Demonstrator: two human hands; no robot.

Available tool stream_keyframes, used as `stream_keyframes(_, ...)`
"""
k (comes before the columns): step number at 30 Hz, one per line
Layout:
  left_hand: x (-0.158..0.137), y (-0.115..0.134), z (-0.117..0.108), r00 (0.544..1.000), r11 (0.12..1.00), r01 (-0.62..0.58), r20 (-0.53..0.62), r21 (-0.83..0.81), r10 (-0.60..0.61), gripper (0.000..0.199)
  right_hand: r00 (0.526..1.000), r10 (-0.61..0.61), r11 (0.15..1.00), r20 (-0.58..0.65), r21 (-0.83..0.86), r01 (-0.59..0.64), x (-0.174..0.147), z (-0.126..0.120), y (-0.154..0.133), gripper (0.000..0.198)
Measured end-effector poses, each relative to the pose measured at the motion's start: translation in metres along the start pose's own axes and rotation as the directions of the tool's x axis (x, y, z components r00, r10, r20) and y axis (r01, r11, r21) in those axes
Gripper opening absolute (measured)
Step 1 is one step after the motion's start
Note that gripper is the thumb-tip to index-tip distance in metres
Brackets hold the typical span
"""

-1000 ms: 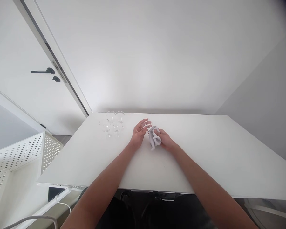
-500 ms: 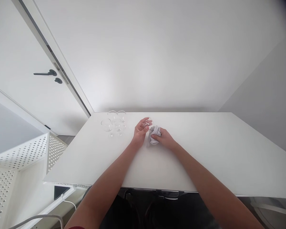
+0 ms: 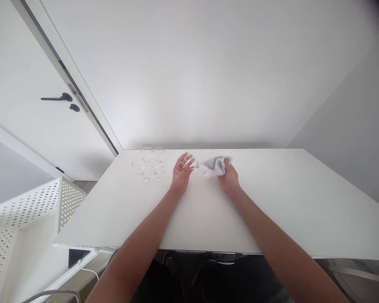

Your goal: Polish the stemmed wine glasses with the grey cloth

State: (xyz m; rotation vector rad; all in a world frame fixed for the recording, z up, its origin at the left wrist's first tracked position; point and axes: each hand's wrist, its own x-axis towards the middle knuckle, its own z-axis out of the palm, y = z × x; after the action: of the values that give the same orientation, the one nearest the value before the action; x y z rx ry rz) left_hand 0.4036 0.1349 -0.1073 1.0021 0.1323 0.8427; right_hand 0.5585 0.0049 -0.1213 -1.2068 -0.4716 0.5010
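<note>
My left hand [image 3: 182, 173] is closed around the bowl of a clear wine glass [image 3: 193, 162]. The glass lies tilted, its stem pointing right and a little down. In my right hand [image 3: 229, 176] is a bunched pale grey cloth [image 3: 220, 165], just right of the stem and foot. Whether the cloth touches the foot I cannot tell. Left of my left hand, several clear stemmed glasses [image 3: 139, 167] stand upright and close together on the white table.
The white table [image 3: 208, 219] runs wide in front of me, against a pale wall. On the left are a door with a black handle [image 3: 61, 97] and a white perforated panel [image 3: 28, 202]. A white cable [image 3: 90, 270] hangs below the table's left front edge.
My right hand has moved right with the cloth, away from my left hand, baring the glass's stem. My left hand has shifted slightly left with the glass.
</note>
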Motion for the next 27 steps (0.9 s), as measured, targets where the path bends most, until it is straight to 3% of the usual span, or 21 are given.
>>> stream_keyframes(2,0.001,0.0,0.0,0.997,0.999,-0.049,-0.066,0.01,0.05,0.059,0.998,0.001,1.0,-0.058,0.005,0.0,0.003,-0.004,0.0,0.057)
stream_keyframes(4,0.0,0.0,0.002,0.992,0.995,-0.091,-0.083,0.052,0.095,0.058,0.997,0.077,0.997,-0.005,0.023,-0.077,0.001,-0.001,-0.001,0.056)
stream_keyframes(7,-0.003,0.002,0.007,0.991,0.982,-0.129,-0.001,0.136,0.131,0.058,0.976,0.177,0.984,0.128,0.011,-0.18,-0.008,0.01,-0.004,0.051)
stream_keyframes(9,-0.005,0.003,0.009,0.99,0.975,-0.138,0.063,0.172,0.129,0.058,0.972,0.179,0.984,0.151,-0.009,-0.18,-0.011,0.013,-0.006,0.049)
stream_keyframes(13,-0.005,0.003,0.009,0.99,0.973,-0.133,0.068,0.189,0.123,0.057,0.992,0.13,0.992,0.004,-0.008,-0.13,-0.007,0.006,-0.004,0.044)
stream_keyframes(16,-0.004,0.002,0.008,0.99,0.975,-0.136,0.064,0.175,0.126,0.054,0.987,0.137,0.987,-0.089,0.092,-0.128,-0.002,0.001,-0.004,0.041)
stream_keyframes(19,-0.005,0.002,0.008,0.99,0.975,-0.126,0.089,0.183,0.111,0.058,0.986,0.152,0.982,-0.063,0.126,-0.143,-0.004,0.003,-0.008,0.039)
stream_keyframes(24,-0.007,0.003,0.012,0.991,0.967,-0.11,0.105,0.231,0.088,0.053,0.99,0.114,0.993,0.083,0.008,-0.116,-0.009,0.006,-0.01,0.043)
stream_keyframes(27,-0.008,0.005,0.013,0.993,0.968,-0.101,0.086,0.23,0.083,0.051,0.991,0.095,0.992,-0.099,0.09,-0.087,-0.005,0.001,-0.008,0.04)
